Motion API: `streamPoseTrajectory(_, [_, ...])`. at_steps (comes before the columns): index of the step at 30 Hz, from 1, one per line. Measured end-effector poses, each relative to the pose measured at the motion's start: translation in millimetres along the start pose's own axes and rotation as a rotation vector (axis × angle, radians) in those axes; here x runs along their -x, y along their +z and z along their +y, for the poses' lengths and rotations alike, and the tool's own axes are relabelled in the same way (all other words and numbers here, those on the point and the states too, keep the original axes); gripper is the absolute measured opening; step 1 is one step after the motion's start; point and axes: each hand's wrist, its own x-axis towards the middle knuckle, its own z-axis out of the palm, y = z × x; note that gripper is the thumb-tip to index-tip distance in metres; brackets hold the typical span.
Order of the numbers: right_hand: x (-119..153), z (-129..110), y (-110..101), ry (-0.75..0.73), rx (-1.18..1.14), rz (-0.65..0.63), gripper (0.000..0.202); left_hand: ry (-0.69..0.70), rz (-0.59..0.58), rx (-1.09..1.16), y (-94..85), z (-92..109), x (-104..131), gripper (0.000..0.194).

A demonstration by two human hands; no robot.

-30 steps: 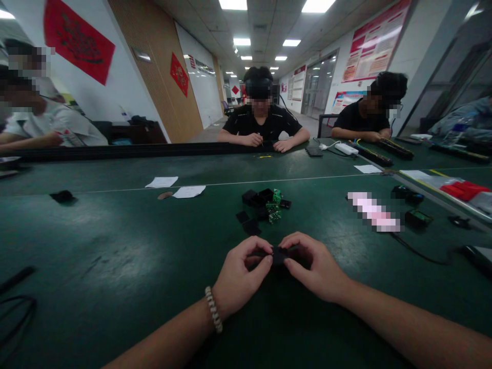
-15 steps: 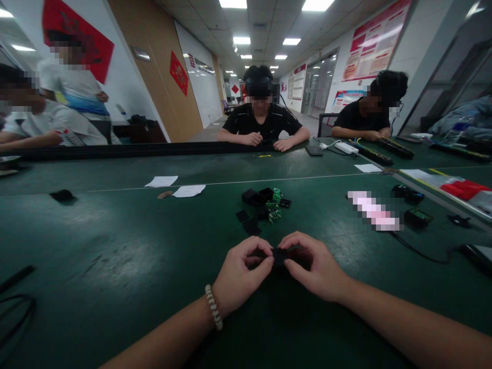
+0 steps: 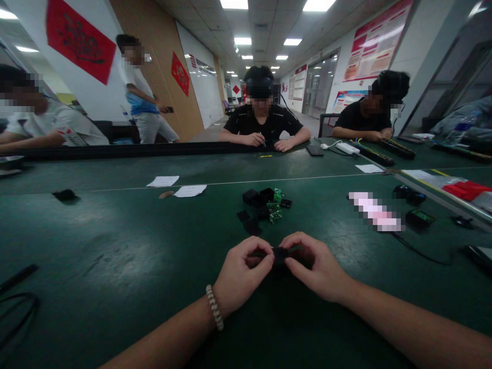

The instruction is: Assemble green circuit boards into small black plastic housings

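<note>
A small black piece (image 3: 281,255) is pinched between my two hands, low over the green table (image 3: 146,287). My left hand (image 3: 243,271), with a beaded bracelet at the wrist, grips its left side between thumb and fingers. On the other side my right hand (image 3: 317,264) holds the right edge in the same way. Just beyond my fingers lies a pile of black boxes (image 3: 266,195) and green circuit boards (image 3: 275,209). Thin flat black pieces (image 3: 252,226) rest at the near side of that pile.
White papers (image 3: 190,191) lie left of the pile. To the right are a pixelated pink object (image 3: 374,211), a black cable (image 3: 418,253) and a black device (image 3: 419,218). Across the table, a person in black (image 3: 262,120) sits facing me.
My hands and the black piece have barely moved. At the back left, a standing person has walked to the right. The person opposite has a thin item showing in one hand.
</note>
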Motion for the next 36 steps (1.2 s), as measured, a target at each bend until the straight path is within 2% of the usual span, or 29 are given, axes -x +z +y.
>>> streamPoseTrajectory(6, [0.2,-0.1,-0.8,-0.088,0.056,0.028,0.014,-0.030,0.024,0.021,0.3,1.1,-0.5,0.010])
streamPoseTrajectory(12, [-0.9,-3.1,0.8,-0.045,-0.025,0.015,0.022,-0.041,0.040,0.034,-2.0,1.1,-2.1,0.013])
streamPoseTrajectory(20, [-1.5,1.5,1.1,0.035,-0.070,0.084,0.011,-0.006,0.077,0.026,-2.7,-0.7,-2.6,0.012])
streamPoseTrajectory(36, [-0.4,4.2,2.4,0.065,-0.097,0.124,0.010,-0.026,0.031,0.097,-0.9,-1.3,-1.6,0.015])
